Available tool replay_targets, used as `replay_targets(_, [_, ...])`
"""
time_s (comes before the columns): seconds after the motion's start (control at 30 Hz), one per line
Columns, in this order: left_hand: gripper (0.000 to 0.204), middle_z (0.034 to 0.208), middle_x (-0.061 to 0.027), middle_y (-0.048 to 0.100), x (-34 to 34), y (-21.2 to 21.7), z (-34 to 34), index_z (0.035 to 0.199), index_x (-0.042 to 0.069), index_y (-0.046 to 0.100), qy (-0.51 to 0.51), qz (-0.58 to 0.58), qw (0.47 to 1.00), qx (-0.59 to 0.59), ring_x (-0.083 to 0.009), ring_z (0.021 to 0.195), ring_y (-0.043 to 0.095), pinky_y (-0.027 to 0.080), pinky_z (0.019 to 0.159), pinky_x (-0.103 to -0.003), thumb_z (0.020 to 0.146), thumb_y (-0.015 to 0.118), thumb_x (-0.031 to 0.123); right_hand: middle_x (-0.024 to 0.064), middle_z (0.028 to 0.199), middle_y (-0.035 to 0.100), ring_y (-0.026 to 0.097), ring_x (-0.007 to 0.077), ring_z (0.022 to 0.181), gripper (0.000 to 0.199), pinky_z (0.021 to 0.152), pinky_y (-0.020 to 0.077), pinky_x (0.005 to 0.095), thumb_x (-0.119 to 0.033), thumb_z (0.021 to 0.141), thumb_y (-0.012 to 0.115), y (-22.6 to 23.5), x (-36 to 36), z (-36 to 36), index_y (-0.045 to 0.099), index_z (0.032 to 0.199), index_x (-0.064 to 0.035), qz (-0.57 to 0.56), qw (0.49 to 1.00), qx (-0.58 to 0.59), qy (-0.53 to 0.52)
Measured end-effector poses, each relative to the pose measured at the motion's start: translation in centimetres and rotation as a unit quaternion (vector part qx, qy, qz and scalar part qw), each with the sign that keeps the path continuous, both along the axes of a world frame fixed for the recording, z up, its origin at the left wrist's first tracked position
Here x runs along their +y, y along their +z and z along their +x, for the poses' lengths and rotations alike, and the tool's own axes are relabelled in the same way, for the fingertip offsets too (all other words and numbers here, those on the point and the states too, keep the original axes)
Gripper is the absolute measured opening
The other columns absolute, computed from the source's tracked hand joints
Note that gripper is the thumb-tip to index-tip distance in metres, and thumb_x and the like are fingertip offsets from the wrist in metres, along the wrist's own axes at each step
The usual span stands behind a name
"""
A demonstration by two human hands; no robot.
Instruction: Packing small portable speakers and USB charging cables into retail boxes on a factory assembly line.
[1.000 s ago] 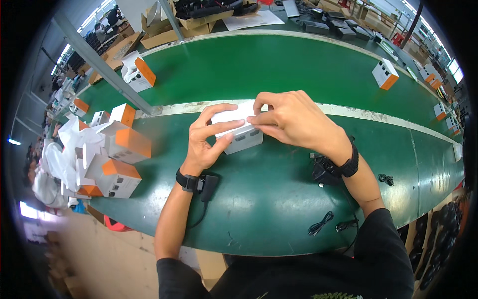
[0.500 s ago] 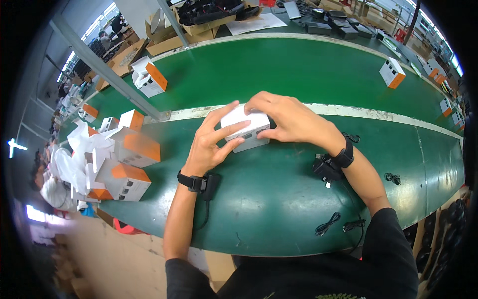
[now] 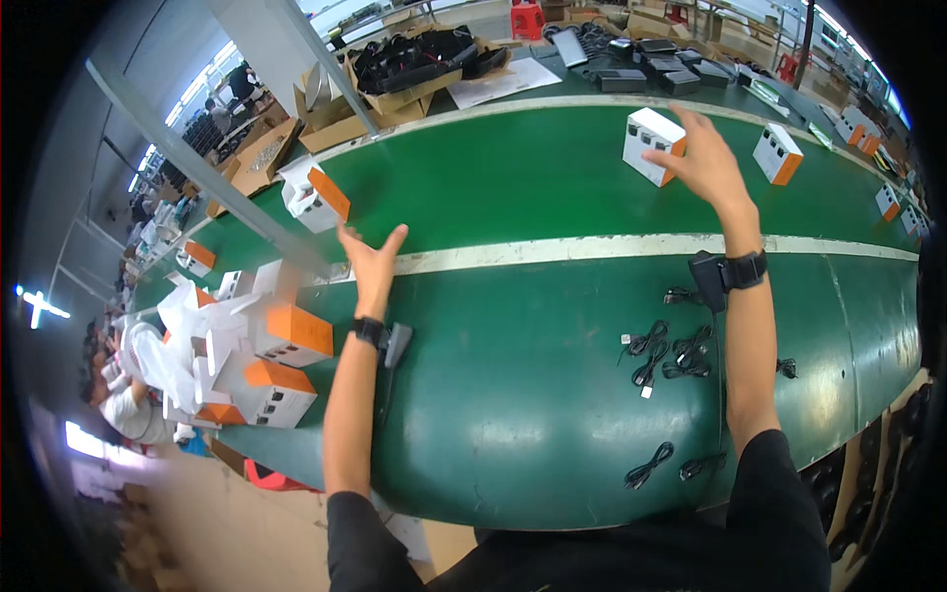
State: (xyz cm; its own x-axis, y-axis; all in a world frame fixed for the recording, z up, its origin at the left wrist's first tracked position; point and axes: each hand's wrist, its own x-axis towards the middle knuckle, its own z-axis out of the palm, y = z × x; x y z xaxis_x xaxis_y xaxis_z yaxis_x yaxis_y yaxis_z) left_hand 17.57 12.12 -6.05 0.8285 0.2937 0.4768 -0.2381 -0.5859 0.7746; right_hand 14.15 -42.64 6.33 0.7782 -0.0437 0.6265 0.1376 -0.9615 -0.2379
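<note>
at the left, opened white-and-orange cartons [image 3: 276, 390] stand in a cluster on the near green bench [image 3: 493, 395], and one open-topped carton [image 3: 314, 197] stands beyond them on the far green belt [image 3: 513, 178]. just beside it the left hand [image 3: 371, 261] is spread, thumb well out, with nothing in it; half a second ago it was steadying the white box over the bench. in the middle, that spot has been vacated, so the folding and pressing of this box looks finished. farther right, black coiled cables [image 3: 648, 464] lie on the bench. beyond them the white box [image 3: 646, 143] now stands closed and upright on the belt. its printed broad side points toward the person and somewhat left, its orange end to the right; the long axis seems to slant from far left to near right. the right hand [image 3: 707, 163] is wide open around the orange end; whether the thumb still touches cannot be told. right of it, a second closed box [image 3: 774, 155] stands apart, angled much the same way.
</note>
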Motion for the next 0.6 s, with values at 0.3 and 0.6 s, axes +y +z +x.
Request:
replay_targets(0.3, [0.121,0.137,-0.0202,0.072,14.4,0.1,15.4,0.164,-0.009,0.039,0.178,-0.266,0.947,-0.019,-0.0326,0.112,0.076,0.065,0.092,-0.045,0.067,0.105,0.019,0.0231,0.116,0.081,0.077,0.0389,0.110,0.054,0.094,0.0594,0.0425,-0.042,0.098,0.081,7.4,0.3,-5.8,0.075,0.134,-0.0016,0.012,0.990,-0.041,0.132])
replay_targets(0.6, [0.105,0.131,-0.0229,0.066,9.5,-0.8,13.4,0.159,-0.004,0.036,0.102,0.115,0.987,0.043,-0.0292,0.103,0.072,0.064,0.087,-0.040,0.075,0.099,0.003,0.0223,0.106,0.080,0.077,0.0370,0.095,0.043,0.086,0.0611,0.0430,-0.031,0.095,0.082,7.3,-0.1,-5.9,0.078,0.124,0.0008,-0.035,0.974,0.155,0.161])
